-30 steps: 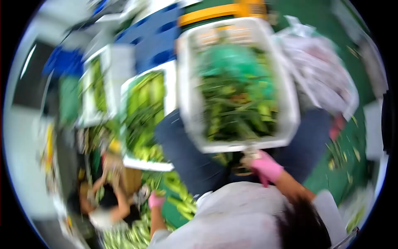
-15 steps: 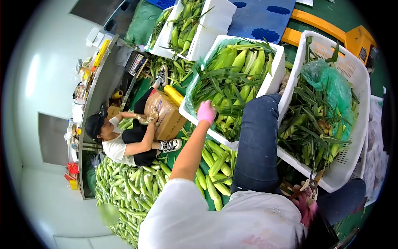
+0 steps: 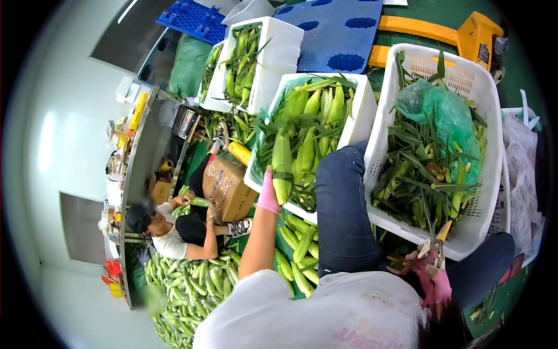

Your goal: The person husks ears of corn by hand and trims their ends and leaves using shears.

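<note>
Our left hand [image 3: 268,196] grips a corn ear [image 3: 282,166] over the foam box's [image 3: 361,113] near-left part; our right hand's [image 3: 434,283] fingers wrap clippers [image 3: 437,253]. Likely picking step; next calls for lifting clear.

Smooth green floor [image 3: 514,64]: a heap of pale-green corn ears [image 3: 186,291], loose green ears [image 3: 299,250], a brown cardboard box [image 3: 229,186], a yellow metal pallet jack [image 3: 476,38]
Long grey bench [image 3: 132,160]: a yellow cylindrical roll [image 3: 138,110], a small red item [image 3: 113,267]
</note>
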The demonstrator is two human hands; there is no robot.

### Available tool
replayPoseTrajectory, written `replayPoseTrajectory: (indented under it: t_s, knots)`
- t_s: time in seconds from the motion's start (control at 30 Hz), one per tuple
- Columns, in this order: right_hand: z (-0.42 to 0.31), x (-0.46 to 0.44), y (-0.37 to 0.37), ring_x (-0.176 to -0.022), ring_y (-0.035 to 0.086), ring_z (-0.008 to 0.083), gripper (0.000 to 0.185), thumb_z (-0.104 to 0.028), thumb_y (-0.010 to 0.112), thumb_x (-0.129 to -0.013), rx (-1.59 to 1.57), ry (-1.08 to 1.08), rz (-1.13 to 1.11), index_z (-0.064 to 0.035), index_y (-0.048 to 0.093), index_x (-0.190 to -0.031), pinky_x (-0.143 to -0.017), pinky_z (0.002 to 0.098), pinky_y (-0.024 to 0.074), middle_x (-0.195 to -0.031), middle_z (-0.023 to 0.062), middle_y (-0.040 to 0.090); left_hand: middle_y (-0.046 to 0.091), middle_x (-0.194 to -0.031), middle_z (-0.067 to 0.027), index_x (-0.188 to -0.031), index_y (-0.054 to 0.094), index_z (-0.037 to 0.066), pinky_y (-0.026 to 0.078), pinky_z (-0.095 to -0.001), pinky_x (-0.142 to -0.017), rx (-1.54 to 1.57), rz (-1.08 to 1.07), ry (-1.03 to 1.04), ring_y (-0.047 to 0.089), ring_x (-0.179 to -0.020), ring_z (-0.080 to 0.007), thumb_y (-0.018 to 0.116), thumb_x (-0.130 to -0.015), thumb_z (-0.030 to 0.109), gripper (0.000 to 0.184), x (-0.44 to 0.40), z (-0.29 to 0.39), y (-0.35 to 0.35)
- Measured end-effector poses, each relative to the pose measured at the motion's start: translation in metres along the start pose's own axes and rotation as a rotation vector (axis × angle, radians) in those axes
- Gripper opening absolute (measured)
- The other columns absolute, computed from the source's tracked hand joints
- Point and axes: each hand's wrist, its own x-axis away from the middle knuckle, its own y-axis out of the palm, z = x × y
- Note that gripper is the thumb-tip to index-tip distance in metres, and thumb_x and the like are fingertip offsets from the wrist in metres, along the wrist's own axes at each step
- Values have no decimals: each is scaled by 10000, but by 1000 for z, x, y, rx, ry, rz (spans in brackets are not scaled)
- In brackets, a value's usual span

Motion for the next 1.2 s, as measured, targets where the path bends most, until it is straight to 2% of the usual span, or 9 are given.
replayPoseTrajectory:
  t_s: [0.23, 0.37, 0.43, 0.57, 0.63, 0.77, 1.03, 1.07, 1.2]
  knots:
    - [-12, -20, 11, -1181, 591, 317, 714, -227, 701, -787, 30, -71, -57, -23, 421, -1411, -1036, 460, 476, -1209, 155, 597, 565, -1406, -126, -1461, 479, 109, 389, -536, -1139, 301, -567, 295, 513, -1312, -335, 734, -804, 672, 902, 85, -1, 148]
    - [-36, -17, 26, -1103, 591, 215, 663, -67, 717, -774, 166, -126, -3, -43, 461, -1385, -1001, 389, 470, -1206, 93, 584, 521, -1461, -70, -1496, 432, 117, 331, -497, -1181, 501, -787, 345, 485, -1341, -274, 692, -871, 623, 845, 57, -22, 258]
    - [-37, -16, 20, -1050, 584, 211, 688, -55, 739, -726, 620, -463, 120, -42, 464, -1357, -992, 370, 460, -1169, 72, 578, 526, -1446, -83, -1473, 442, 93, 350, -465, -1174, 354, -701, 379, 489, -1344, -272, 694, -914, 514, 743, 49, -46, 294]
    - [-51, -1, 20, -1025, 606, 347, 691, -147, 800, -697, 1082, -565, 365, -10, 494, -1301, -914, 410, 504, -1110, 186, 577, 597, -1249, -58, -1386, 489, 45, 459, -357, -1020, -272, -758, 411, 571, -1153, -188, 719, -923, 257, 559, 63, -109, 313]
    - [-55, -3, 18, -1014, 592, 401, 666, -168, 802, -698, 1126, -537, 375, 6, 507, -1269, -887, 444, 503, -1085, 194, 585, 597, -1256, -72, -1403, 484, 10, 457, -308, -973, -482, -788, 500, 545, -1127, -138, 698, -944, 266, 566, 80, -131, 320]
    - [-60, -17, 6, -1101, 571, 403, 742, -242, 825, -704, 1103, -538, 498, 8, 485, -1316, -983, 456, 471, -1157, 213, 573, 595, -1249, -66, -1391, 487, 7, 446, -295, -990, -421, -747, 176, 539, -1130, -153, 688, -970, 315, 559, 92, -155, 309]
    - [-103, -39, -29, -1216, 562, 340, 939, -344, 853, -743, 894, -304, 231, 92, 402, -1442, -1056, 385, 449, -1311, 242, 545, 642, -1188, -145, -1379, 544, 46, 518, -357, -933, -1265, -745, 860, 651, -1041, -279, 825, -803, 318, 696, 117, -114, 304]
    - [-108, -39, -30, -1214, 567, 314, 950, -337, 863, -748, 852, -313, 191, 95, 392, -1449, -1056, 370, 450, -1308, 225, 546, 642, -1176, -182, -1370, 570, 68, 533, -372, -927, -1321, -796, 783, 650, -1061, -351, 830, -767, 290, 693, 124, -101, 307]
    - [-125, -36, -35, -1078, 630, 285, 768, -251, 831, -746, 1081, -337, 73, 62, 493, -1360, -965, 383, 512, -1188, 206, 618, 628, -1248, -66, -1429, 494, -13, 482, -309, -980, -945, -1105, -24, 581, -1101, -137, 747, -866, 200, 653, 109, -79, 299]
